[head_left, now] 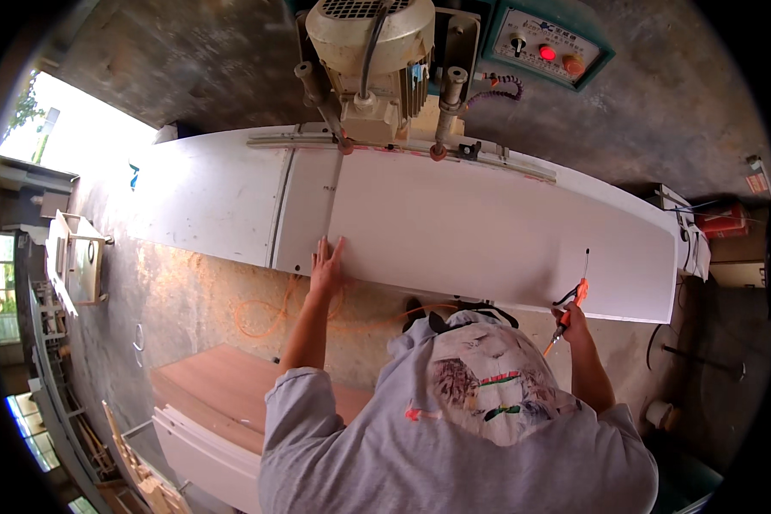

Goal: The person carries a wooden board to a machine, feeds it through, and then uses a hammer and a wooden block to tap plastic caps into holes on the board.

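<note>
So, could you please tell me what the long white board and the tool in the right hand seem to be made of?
The long white board looks like wood panel with a smooth matt white coating, flat and even; its core is not visible. The tool in the right hand seems to have an orange plastic body and a thin dark, probably metal, nozzle.

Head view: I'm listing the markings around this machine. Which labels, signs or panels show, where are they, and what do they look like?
Control panel: top, right of the motor; teal frame, pale face, black knob, lit red button, orange button.
Small tag: far right wall; red and white rectangle.
Shirt print: on the person's grey shirt, bottom centre; grey-brown, red and green patches.
</note>
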The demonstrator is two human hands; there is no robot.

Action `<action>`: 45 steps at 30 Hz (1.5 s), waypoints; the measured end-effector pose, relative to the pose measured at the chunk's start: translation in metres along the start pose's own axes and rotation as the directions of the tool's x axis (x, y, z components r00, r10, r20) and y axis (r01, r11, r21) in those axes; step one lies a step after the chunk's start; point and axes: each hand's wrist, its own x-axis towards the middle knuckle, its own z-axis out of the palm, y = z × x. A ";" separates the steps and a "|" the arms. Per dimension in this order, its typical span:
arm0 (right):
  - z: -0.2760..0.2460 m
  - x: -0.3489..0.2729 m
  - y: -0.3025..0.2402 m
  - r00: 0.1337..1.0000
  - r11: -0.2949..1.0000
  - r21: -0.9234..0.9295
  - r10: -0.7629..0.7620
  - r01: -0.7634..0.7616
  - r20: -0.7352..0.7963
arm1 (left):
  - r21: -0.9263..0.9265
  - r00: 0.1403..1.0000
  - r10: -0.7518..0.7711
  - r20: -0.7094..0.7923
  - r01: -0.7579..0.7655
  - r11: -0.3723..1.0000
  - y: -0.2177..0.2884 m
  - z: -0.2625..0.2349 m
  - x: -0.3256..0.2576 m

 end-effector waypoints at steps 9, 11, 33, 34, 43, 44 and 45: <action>0.021 0.002 -0.001 0.990 0.988 -0.104 -0.120 0.112 -0.075 | 0.023 1.000 0.006 0.003 -0.006 1.000 -0.006 -0.005 0.004; 0.019 0.003 -0.003 0.989 0.986 -0.113 -0.129 0.120 -0.076 | 0.035 1.000 0.024 -0.004 -0.024 0.999 -0.007 -0.003 0.004; 0.006 0.008 0.019 0.987 0.995 -0.030 -0.095 0.100 0.126 | 0.084 1.000 0.002 -0.003 -0.002 0.996 0.005 -0.001 0.001; 0.008 0.002 0.023 0.984 0.994 -0.020 -0.100 0.104 0.150 | 0.164 0.999 -0.035 -0.016 0.038 0.986 0.026 -0.003 -0.005; 0.076 -0.124 0.054 0.846 0.862 -0.363 -0.131 0.355 0.517 | 0.080 0.902 0.304 0.306 -0.342 0.936 0.226 0.044 -0.018; 0.084 -0.123 0.056 0.847 0.843 -0.386 -0.141 0.375 0.513 | 0.035 0.913 0.310 0.265 -0.331 0.943 0.226 0.048 -0.012; 0.090 -0.122 0.056 0.847 0.823 -0.410 -0.151 0.394 0.510 | 0.045 0.907 0.302 0.292 -0.329 0.943 0.226 0.053 -0.010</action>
